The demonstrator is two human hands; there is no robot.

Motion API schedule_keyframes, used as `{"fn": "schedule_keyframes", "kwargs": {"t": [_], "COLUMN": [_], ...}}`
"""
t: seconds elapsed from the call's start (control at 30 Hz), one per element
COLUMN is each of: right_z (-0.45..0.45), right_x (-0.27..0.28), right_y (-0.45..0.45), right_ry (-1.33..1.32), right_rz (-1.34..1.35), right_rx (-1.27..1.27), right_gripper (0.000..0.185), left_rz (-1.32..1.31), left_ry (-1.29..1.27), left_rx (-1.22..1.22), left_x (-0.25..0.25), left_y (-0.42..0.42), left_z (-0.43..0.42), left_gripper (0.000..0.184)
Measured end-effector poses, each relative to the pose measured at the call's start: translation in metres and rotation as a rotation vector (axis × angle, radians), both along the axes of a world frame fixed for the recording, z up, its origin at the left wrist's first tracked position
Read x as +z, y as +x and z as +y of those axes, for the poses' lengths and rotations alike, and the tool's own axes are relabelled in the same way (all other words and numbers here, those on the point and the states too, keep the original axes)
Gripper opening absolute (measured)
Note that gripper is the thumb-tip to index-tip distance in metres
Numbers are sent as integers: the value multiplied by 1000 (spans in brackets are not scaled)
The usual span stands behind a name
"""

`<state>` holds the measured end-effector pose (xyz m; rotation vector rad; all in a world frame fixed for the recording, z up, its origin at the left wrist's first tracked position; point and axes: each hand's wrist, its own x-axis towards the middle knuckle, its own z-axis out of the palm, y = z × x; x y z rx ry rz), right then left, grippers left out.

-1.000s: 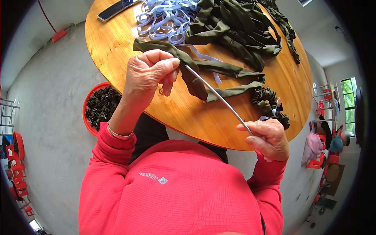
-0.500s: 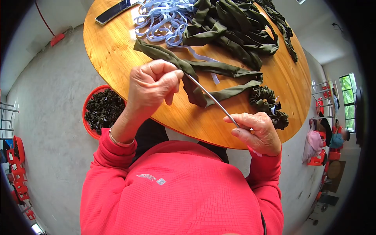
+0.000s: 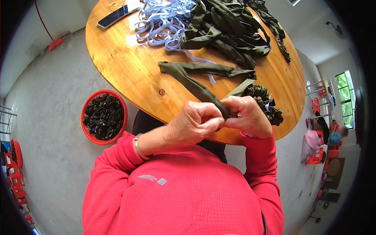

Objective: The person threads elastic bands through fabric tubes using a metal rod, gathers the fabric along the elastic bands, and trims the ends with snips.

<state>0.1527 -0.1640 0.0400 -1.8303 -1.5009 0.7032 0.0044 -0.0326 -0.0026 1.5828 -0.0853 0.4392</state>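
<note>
My left hand (image 3: 197, 120) and my right hand (image 3: 250, 115) meet at the table's near edge, both closed on one end of a dark green fabric strip (image 3: 196, 84). From my fingers the strip runs up to the left, then folds back to the right across the wood. The thin metal rod seen earlier does not show; my hands and the cloth may cover it. Beside my right hand lie gathered dark green scrunchies (image 3: 258, 93) with a small bit of white and blue. A loose end of light blue elastic (image 3: 196, 58) lies behind the strip.
On the round wooden table (image 3: 129, 74) are a phone (image 3: 113, 17), a heap of light blue elastic (image 3: 164, 25) and a pile of dark green strips (image 3: 227, 31). A red basket (image 3: 103, 142) of scrunchies stands on the floor at left. Red stools (image 3: 17, 180) line the far left.
My left hand has moved right and down to meet my right hand. The metal rod between them has gone from sight, and the strip's near end is now at my fingers.
</note>
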Motion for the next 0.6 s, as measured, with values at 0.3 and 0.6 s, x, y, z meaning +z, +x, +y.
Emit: {"fn": "schedule_keyframes", "kwargs": {"t": [0.3, 0.6], "right_z": [-68, -82], "right_x": [55, 66], "right_y": [25, 33], "right_ry": [28, 64], "right_rz": [78, 275], "right_rx": [-102, -142], "right_gripper": [31, 23], "left_rz": [-111, -238], "left_ry": [-114, 708], "left_rx": [-337, 122], "left_x": [44, 46], "left_y": [25, 54], "left_z": [96, 152], "left_gripper": [51, 24]}}
